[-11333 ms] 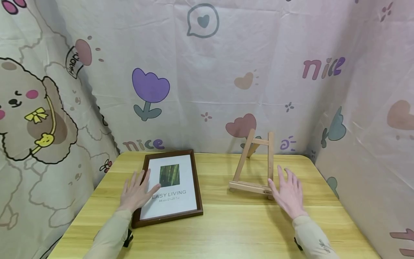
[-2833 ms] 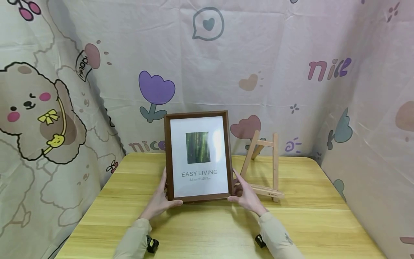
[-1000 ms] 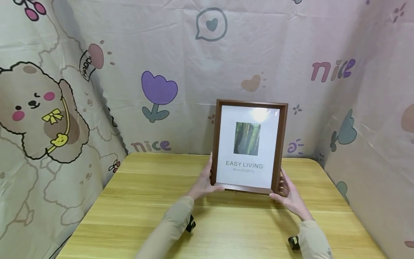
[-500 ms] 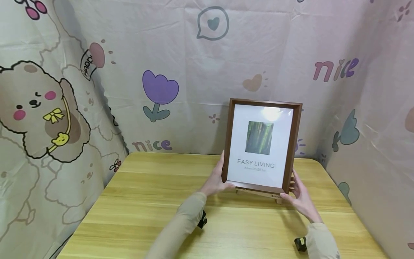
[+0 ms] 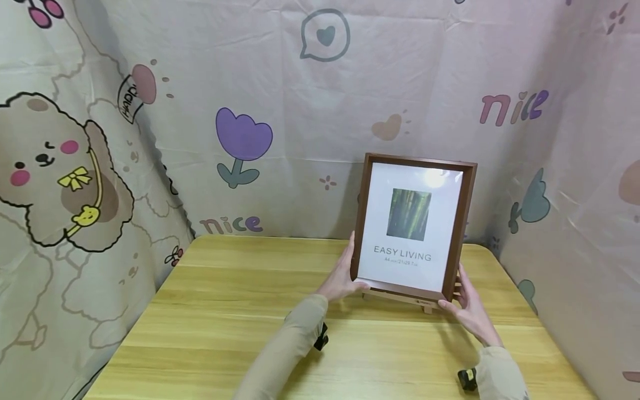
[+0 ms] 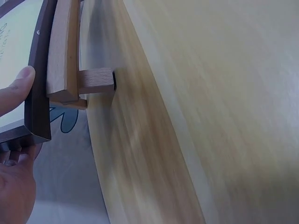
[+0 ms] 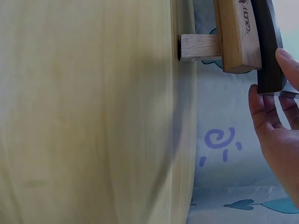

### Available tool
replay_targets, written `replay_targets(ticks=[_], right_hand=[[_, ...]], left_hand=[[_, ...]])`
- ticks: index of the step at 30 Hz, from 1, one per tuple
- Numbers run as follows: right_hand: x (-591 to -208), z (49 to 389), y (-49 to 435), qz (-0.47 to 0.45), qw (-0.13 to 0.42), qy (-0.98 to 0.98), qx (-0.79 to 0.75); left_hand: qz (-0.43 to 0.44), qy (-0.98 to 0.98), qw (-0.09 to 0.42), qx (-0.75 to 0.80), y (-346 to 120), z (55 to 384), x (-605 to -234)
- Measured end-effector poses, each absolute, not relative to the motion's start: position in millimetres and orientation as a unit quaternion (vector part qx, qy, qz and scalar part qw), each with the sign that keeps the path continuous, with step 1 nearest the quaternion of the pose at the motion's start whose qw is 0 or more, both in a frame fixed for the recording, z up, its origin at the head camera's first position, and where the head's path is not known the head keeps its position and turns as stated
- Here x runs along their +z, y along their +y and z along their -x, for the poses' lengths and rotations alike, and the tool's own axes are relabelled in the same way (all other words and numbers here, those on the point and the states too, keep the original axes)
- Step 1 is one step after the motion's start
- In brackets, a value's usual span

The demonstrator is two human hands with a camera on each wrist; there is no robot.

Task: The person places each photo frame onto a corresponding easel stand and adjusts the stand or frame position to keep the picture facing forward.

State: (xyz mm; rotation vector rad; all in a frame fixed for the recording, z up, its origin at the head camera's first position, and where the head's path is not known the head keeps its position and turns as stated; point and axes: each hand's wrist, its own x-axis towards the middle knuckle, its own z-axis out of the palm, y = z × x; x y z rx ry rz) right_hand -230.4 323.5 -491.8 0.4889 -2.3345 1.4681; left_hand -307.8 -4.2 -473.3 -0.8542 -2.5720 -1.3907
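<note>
A brown picture frame [image 5: 410, 280] with a white insert and a green bamboo picture stands upright, leaning slightly back, at the right of the table. Its lower edge lies along the ledge of a small wooden easel [image 5: 400, 298], most of which is hidden behind it. My left hand [image 5: 341, 278] grips the lower left corner, thumb over the front and fingers round the side. At the lower right corner my right hand [image 5: 472, 311] holds on in the same way. In the left wrist view the easel's ledge [image 6: 63, 51] sits right against the frame's bottom edge.
The light wooden table [image 5: 225, 311] stretches out to the left and in front. Behind it hangs a printed cloth [image 5: 300, 111], close to the top of the frame, with more cloth at both sides. A black wrist camera [image 5: 467, 379] sits under the right sleeve.
The picture frame, first flat on the left of the table, has been picked up by both hands and carried right to the easel. Over the last second it shifted slightly further right and lower.
</note>
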Motion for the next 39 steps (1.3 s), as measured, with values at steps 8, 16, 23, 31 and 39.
replay_targets(ticks=[8, 16, 23, 31, 39], right_hand=[[-493, 233, 323, -0.150, 0.167, -0.832, 0.507], [-492, 231, 318, -0.111, 0.146, -0.848, 0.497], [-489, 233, 313, -0.074, 0.133, -0.865, 0.478], [-489, 236, 313, -0.067, 0.137, -0.870, 0.468], [-496, 239, 313, -0.072, 0.145, -0.862, 0.481]], left_hand=[[0.279, -0.843, 0.064, -0.456, 2, 309, -476], [0.258, -0.845, 0.054, -0.465, 5, 311, -478], [0.216, -0.823, 0.007, -0.526, 3, 311, -488], [0.229, -0.801, -0.029, -0.553, 1, 313, -502], [0.221, -0.809, -0.026, -0.543, 3, 311, -502]])
